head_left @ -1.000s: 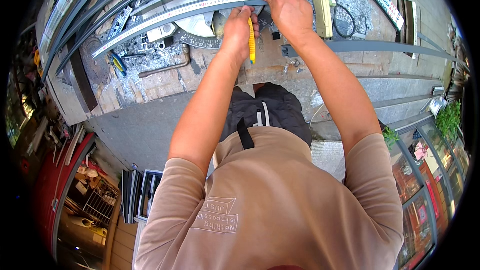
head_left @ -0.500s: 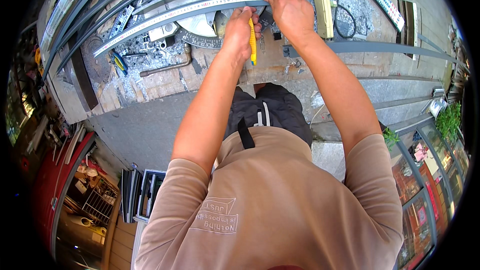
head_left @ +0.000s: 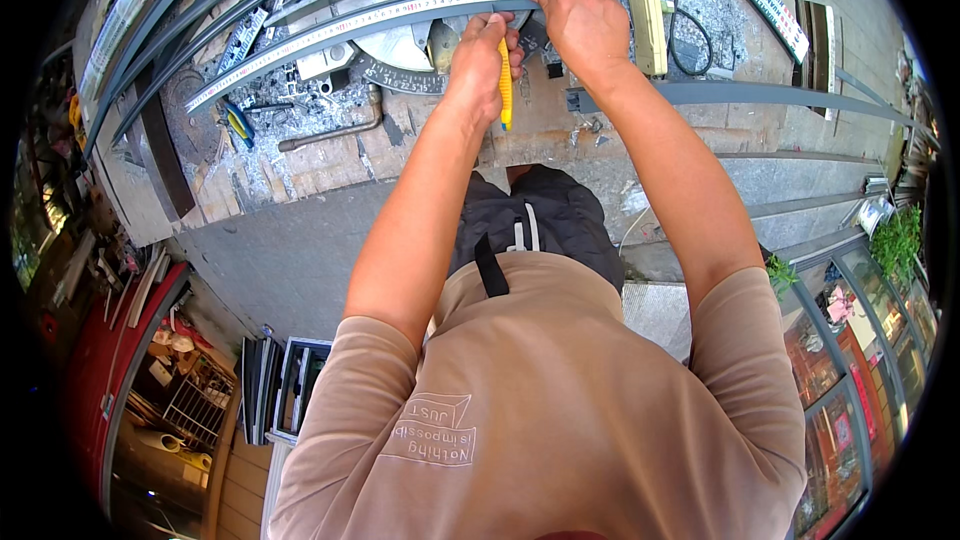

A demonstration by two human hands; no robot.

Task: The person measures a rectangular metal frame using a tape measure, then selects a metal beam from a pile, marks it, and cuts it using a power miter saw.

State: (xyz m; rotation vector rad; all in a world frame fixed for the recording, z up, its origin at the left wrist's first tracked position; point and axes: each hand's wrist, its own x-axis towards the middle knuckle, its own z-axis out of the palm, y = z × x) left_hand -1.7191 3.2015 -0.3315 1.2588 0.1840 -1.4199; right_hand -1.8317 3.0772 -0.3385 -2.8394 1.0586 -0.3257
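Observation:
My left hand [head_left: 476, 65] is closed around a slim yellow ribbed tool [head_left: 506, 95] that points down toward me; its exact kind is unclear. The thumb and fingertips of this hand lie at the near edge of a long grey profile [head_left: 290, 53]. A white measuring tape [head_left: 390, 14] with black and red marks stretches along that profile. Just to the right, my right hand [head_left: 588, 28] is closed, its fingertips pinching the tape and profile at their right end. These fingers hide whatever lies beneath them. Below the profile, a round saw base with a graduated scale [head_left: 400, 78] partly shows.
Metal shavings cover the worktop. Left are pliers [head_left: 240, 125], a bent metal wrench [head_left: 335, 132] and several dark profiles [head_left: 180, 15]. To the right stand a cream-coloured box-shaped part [head_left: 648, 30] with a black cable [head_left: 710, 50] and another grey profile [head_left: 760, 94].

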